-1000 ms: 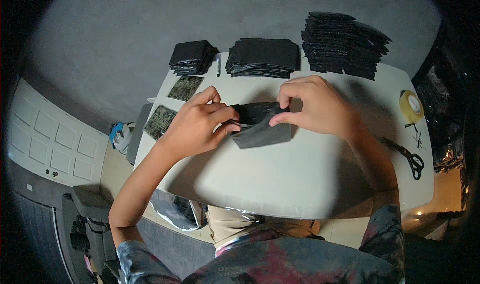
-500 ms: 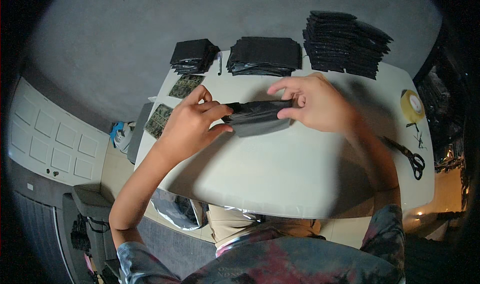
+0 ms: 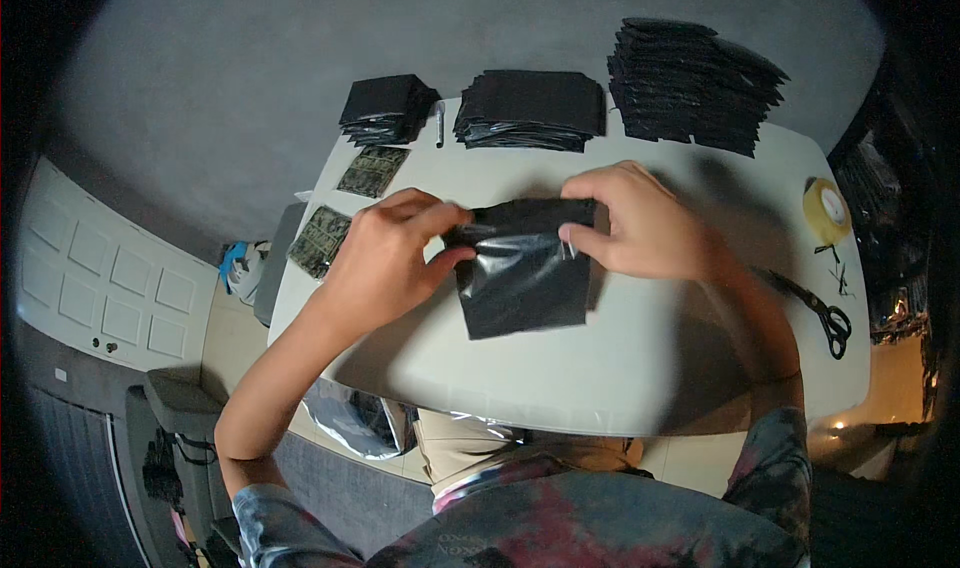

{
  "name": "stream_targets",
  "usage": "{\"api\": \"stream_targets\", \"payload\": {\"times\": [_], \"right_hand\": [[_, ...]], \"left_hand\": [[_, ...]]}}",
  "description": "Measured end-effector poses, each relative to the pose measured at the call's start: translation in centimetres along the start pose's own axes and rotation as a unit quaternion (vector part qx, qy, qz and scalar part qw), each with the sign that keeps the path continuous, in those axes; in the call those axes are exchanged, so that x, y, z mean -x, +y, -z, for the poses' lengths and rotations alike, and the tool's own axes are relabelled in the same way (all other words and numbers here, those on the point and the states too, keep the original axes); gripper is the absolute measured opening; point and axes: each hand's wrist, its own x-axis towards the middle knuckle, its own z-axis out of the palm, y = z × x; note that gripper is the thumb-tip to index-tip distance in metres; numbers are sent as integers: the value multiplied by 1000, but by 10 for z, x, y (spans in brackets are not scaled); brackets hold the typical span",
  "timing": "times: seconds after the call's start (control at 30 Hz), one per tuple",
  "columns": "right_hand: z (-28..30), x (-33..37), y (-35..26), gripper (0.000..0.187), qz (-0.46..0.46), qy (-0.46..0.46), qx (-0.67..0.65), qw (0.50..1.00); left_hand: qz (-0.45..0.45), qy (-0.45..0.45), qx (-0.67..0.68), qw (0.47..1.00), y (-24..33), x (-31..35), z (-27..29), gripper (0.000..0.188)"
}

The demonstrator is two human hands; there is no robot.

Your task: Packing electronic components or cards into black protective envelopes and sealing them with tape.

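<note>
A glossy black plastic bag (image 3: 525,283), flat and roughly square, is held over the middle of the white table. My left hand (image 3: 395,253) pinches its upper left edge between thumb and fingers. At the upper right corner, my right hand (image 3: 640,223) grips it with the thumb on the near face and the fingers at the back. A darker band runs along the top edge between the hands. The lower part hangs toward me. Whether anything is inside the bag cannot be seen.
Along the far edge stand a small black stack (image 3: 385,108), a wider one (image 3: 530,113) and a tall one (image 3: 690,88). A marker (image 3: 439,128) and two dark green patterned packets (image 3: 372,172) lie at left. Yellow tape (image 3: 826,213) and black scissors (image 3: 825,318) sit at right.
The black bag has tilted, so its broad face now shows and its lower part extends toward me. Both hands keep hold of its top edge; the right has shifted slightly nearer.
</note>
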Motion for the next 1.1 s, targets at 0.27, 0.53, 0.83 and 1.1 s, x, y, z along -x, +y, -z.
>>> {"api": "stream_targets", "payload": {"times": [0.27,0.53,0.83,1.1], "right_hand": [[2,-2,0,13,36,78,-67,994],[-5,-9,11,10,76,168,-1,983],[4,-4,1,17,18,52,-72,996],[-9,-10,11,21,18,101,-45,994]], "left_hand": [[66,154,233,958,-5,0,-4,73],[264,32,402,877,-4,-10,-51,33],[187,125,412,883,-7,3,-51,24],[271,87,360,889,-27,9,-46,13]]}}
